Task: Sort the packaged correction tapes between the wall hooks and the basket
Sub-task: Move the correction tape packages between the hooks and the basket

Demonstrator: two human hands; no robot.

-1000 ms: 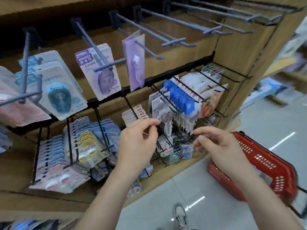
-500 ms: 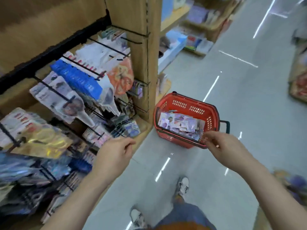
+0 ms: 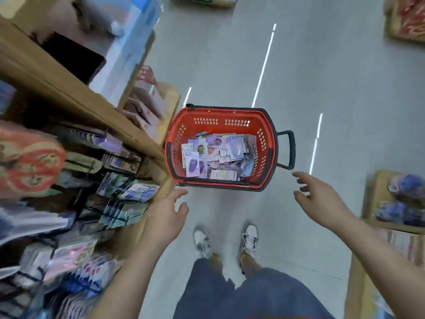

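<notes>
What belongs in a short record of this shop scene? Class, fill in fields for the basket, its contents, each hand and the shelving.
Basket: red plastic shopping basket with a black rim, standing on the grey floor
Contents: loose pile of packaged correction tapes, mostly purple and white
Left hand: open, empty, by the basket's near left corner
Right hand: open, fingers spread, empty, near the black side handle
Shelving: wooden display rack on the left, hung with blurred packs

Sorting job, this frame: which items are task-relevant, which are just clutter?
Job: red basket, packaged correction tapes inside it, hanging packs at left, left hand, right hand, both empty.
Not job: orange-patterned pack, white shoes, purple goods at right.
</notes>
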